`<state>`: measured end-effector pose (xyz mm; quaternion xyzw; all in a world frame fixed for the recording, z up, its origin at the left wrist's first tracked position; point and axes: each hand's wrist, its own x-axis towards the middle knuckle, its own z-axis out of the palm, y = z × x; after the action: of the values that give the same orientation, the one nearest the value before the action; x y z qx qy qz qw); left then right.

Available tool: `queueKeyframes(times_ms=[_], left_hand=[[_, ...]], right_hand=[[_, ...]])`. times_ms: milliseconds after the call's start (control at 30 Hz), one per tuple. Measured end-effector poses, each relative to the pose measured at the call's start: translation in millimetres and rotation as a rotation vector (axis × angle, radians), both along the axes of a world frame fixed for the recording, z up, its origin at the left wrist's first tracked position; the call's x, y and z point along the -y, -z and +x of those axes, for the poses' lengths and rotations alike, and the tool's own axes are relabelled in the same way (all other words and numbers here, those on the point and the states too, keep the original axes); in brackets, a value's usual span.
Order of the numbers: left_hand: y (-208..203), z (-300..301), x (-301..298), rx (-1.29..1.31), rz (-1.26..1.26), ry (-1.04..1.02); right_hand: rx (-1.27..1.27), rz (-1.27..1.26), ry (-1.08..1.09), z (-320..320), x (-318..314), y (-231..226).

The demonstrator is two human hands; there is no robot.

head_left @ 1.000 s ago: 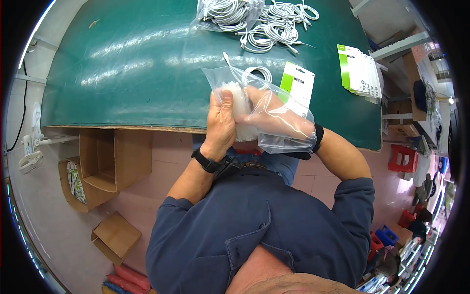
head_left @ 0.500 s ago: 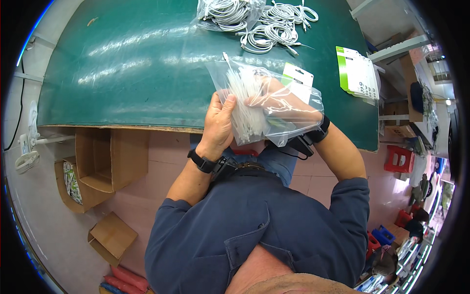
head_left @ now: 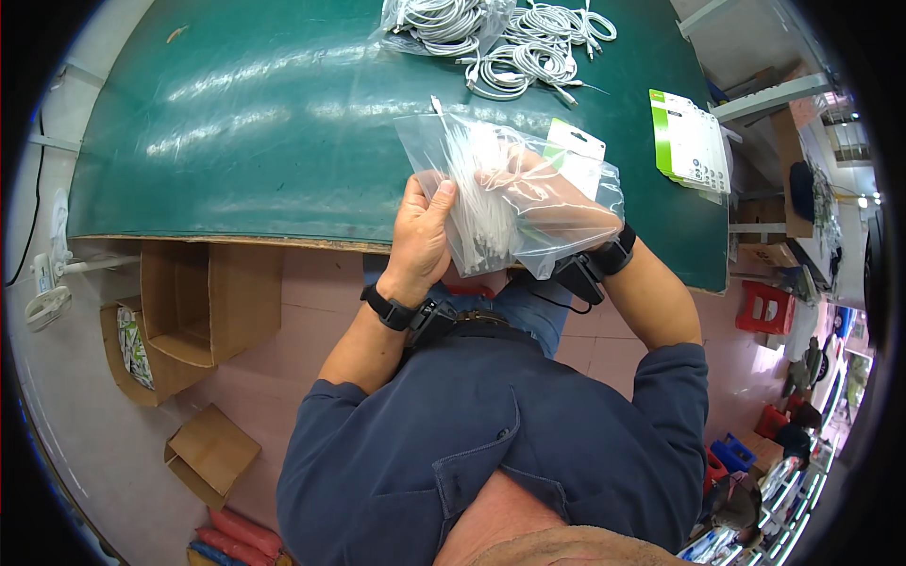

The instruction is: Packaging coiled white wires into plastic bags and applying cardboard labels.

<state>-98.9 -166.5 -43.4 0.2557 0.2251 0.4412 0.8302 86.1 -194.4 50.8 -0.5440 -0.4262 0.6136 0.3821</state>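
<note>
I hold a clear plastic bag (head_left: pixel 444 141) just over the near edge of the green table (head_left: pixel 236 123). My left hand (head_left: pixel 420 236) grips the bag's left side from outside, thumb up against the plastic. My right hand (head_left: pixel 552 203) is inside the bag, seen through the film, with its fingers closed around a bundle of thin white cable ties (head_left: pixel 472 212). Each wrist wears a black band. A white and green card (head_left: pixel 578 143) lies on the table right behind the bag.
Coiled white cables (head_left: pixel 514 57) lie piled at the table's far edge, some in a clear bag. More green and white cards (head_left: pixel 694 141) rest at the right. Open cardboard boxes (head_left: pixel 198 302) sit on the floor to my left, a red stool (head_left: pixel 766 307) to my right.
The bag was crumpled against my hands; now it is spread out and lifted further over the table. My right hand has pushed deeper in, and the white ties show more.
</note>
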Motion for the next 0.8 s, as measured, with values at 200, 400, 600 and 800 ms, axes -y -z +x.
queueKeyframes(times_ms=[200, 400, 600, 800], left_hand=[[-5, 1, 1, 0.016, -0.018, 0.014], [-9, 2, 2, 0.034, -0.005, 0.037], [-10, 1, 3, 0.040, -0.029, 0.071], [-13, 4, 7, 0.012, 0.008, 0.078]], right_hand=[[-0.101, 0.025, -0.019, 1, 0, 1], [0.062, 0.070, -0.099, 10, -3, -5], [0.024, 0.065, -0.045, 15, -2, 1], [-0.120, 0.041, 0.046, 12, 2, 6]])
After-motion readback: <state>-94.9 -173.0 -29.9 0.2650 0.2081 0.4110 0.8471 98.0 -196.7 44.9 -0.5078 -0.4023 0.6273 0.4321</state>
